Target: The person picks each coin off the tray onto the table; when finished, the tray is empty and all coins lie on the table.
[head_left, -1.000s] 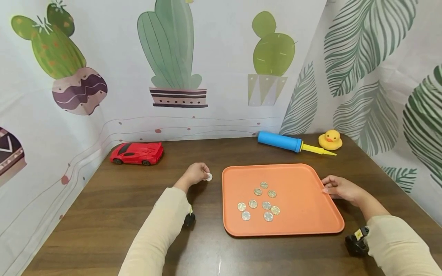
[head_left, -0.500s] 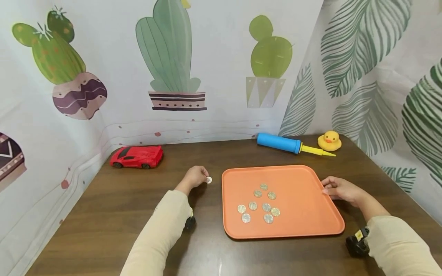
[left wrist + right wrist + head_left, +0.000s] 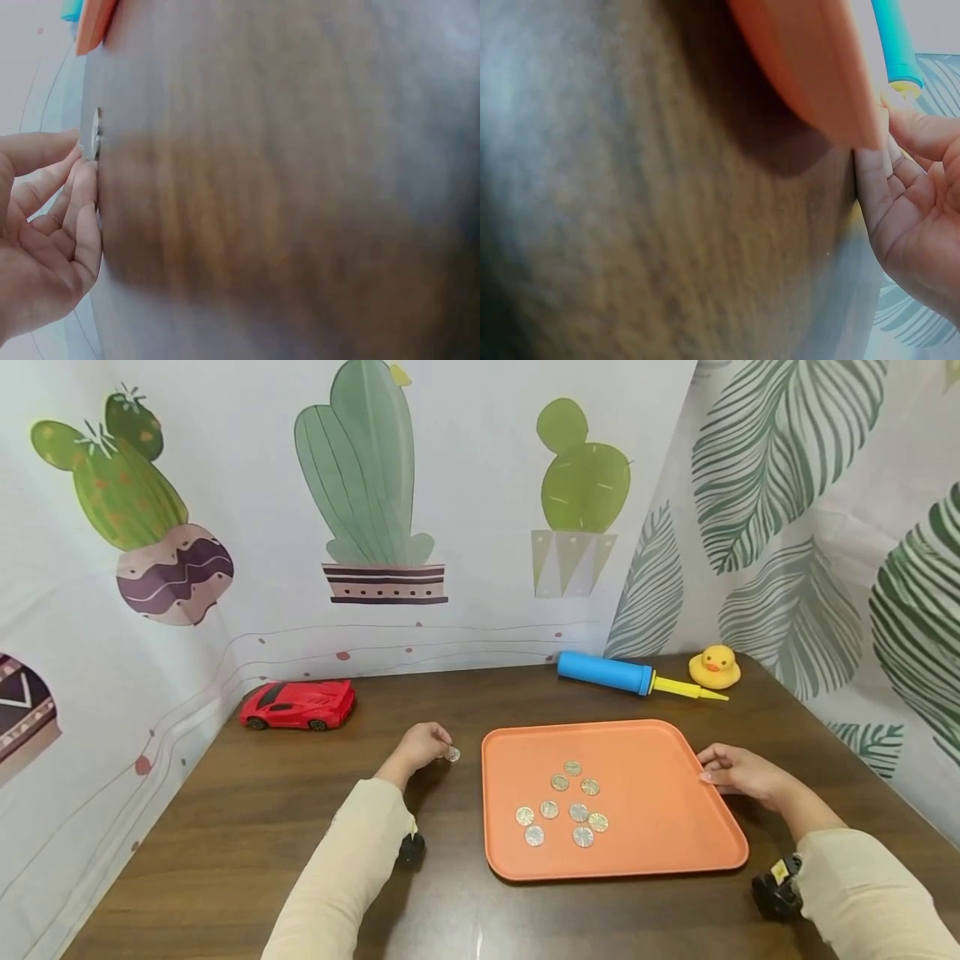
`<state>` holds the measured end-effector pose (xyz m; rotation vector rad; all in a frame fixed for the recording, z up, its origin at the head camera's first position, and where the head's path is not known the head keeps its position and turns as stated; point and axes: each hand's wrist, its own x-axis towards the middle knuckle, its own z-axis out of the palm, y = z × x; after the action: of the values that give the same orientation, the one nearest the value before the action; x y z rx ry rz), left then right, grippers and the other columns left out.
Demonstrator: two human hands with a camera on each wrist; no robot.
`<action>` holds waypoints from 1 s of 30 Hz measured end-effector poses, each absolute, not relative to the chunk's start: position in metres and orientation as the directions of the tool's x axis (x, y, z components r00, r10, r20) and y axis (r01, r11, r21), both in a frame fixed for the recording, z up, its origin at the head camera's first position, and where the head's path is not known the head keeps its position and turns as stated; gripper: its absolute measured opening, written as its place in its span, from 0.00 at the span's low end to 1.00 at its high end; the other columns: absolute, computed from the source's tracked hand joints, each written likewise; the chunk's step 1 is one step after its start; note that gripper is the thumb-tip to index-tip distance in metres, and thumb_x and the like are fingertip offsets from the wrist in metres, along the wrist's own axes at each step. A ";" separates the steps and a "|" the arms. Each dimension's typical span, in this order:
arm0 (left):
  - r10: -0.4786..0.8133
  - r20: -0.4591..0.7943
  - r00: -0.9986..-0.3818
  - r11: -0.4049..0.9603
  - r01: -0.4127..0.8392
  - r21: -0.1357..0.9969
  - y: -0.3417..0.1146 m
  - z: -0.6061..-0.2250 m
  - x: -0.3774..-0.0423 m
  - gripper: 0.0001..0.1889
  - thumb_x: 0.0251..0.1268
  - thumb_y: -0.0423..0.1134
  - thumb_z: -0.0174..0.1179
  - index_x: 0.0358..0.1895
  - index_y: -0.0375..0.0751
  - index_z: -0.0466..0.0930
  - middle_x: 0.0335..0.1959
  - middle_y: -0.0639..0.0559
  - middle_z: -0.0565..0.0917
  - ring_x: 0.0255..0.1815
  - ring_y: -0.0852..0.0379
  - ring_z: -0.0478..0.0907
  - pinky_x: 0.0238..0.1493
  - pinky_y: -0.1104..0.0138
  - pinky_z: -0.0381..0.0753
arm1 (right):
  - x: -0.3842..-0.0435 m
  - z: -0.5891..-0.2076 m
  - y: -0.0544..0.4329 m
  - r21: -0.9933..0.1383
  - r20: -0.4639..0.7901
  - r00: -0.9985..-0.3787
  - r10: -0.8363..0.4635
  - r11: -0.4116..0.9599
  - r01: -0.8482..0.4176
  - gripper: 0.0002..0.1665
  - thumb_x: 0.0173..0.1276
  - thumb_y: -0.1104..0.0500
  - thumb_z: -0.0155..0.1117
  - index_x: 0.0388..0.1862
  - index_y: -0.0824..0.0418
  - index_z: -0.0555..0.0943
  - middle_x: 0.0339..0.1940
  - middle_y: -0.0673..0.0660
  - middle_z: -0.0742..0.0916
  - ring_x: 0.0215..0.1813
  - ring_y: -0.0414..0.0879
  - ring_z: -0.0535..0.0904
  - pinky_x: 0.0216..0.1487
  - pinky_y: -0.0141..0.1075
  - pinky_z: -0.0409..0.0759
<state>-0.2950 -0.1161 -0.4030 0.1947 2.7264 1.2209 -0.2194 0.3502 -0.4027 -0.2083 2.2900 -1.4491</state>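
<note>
My left hand (image 3: 424,744) pinches a silvery coin (image 3: 453,754) between thumb and fingertips, just left of the orange tray (image 3: 652,827). Seen from the left wrist, the coin (image 3: 96,133) is close to the tabletop, at the tips of the fingers; whether it touches the wood I cannot tell. At the tray's right side, my right hand (image 3: 742,772) holds the rim, thumb on top and fingers low beside it, as the right wrist view shows. Several gold and silver coins (image 3: 578,812) lie spread flat over the tray's left and middle part.
A red toy car (image 3: 298,704) stands at the back left of the brown wooden table (image 3: 247,827). Behind the tray lie a blue and yellow hand pump (image 3: 607,672) and a yellow rubber duck (image 3: 715,667). A patterned cloth (image 3: 480,510) hangs behind the table.
The head view has tilted slightly, so the scene sits a little lower. The pinched coin looks greyer than before. Both hands and the tray stay about where they were.
</note>
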 end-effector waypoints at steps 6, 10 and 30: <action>0.195 -0.095 -0.976 0.581 0.037 0.813 -0.120 -0.399 -0.295 0.05 0.49 0.27 0.56 0.31 0.31 0.73 0.25 0.47 0.76 0.23 0.57 0.72 0.25 0.69 0.70 | -0.221 -0.401 0.349 -0.894 -0.263 -0.901 -0.345 0.438 0.093 0.23 0.61 0.66 0.52 0.47 0.82 0.58 0.32 0.56 0.76 0.35 0.43 0.75 0.38 0.36 0.75; 0.210 -0.112 -0.971 0.551 0.023 0.834 -0.120 -0.394 -0.294 0.06 0.51 0.28 0.56 0.33 0.31 0.72 0.27 0.47 0.76 0.26 0.55 0.74 0.29 0.66 0.72 | -0.221 -0.401 0.350 -0.896 -0.260 -0.902 -0.346 0.436 0.091 0.23 0.61 0.66 0.52 0.47 0.82 0.58 0.32 0.56 0.76 0.34 0.43 0.76 0.38 0.36 0.75; 0.367 -0.076 -0.927 0.469 0.114 0.876 -0.086 -0.369 -0.281 0.10 0.53 0.32 0.55 0.39 0.33 0.73 0.31 0.46 0.74 0.35 0.50 0.74 0.40 0.56 0.72 | -0.220 -0.400 0.346 -0.894 -0.284 -0.901 -0.327 0.429 0.126 0.24 0.61 0.66 0.52 0.48 0.82 0.57 0.32 0.56 0.76 0.35 0.42 0.76 0.38 0.36 0.75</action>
<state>-0.2808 -0.0863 -0.3691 0.4127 2.4658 1.4415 -0.2195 0.3464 -0.4001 -0.1704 2.2703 -1.4728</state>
